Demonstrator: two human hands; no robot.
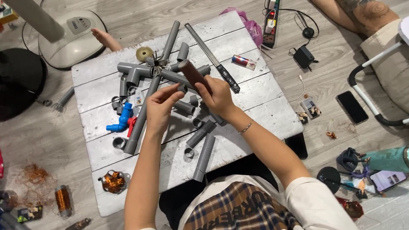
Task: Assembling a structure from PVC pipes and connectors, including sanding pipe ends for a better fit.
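1. The white painted wooden board table (261,121) fills the middle of the view. It stands on a grey wooden floor (35,139) and carries many grey plastic pipe pieces.
2. A long grey plastic pipe (143,111) lies diagonally on the table, from the upper middle down to the left, and it passes just under the left hand.
3. A long dark metal file with a black handle (213,57) lies on the table behind the right hand.
4. The right hand (220,97) is raised above the table centre, with the forearm coming from the lower right. Its fingers are closed around the lower end of a short brown tube (193,74). The tube points up and to the left, tilted, and its free end stands out beyond the fingers.
5. The left hand (162,109) is just beside the right one, with the forearm coming from below. Its fingers are curled and the fingertips come close together near the right hand. I cannot tell if they pinch something.
6. A blue plastic pipe elbow (121,122) lies left of the left hand, next to a small red part (132,125).
7. A copper wire coil (113,181) rests on the near left corner of the table.
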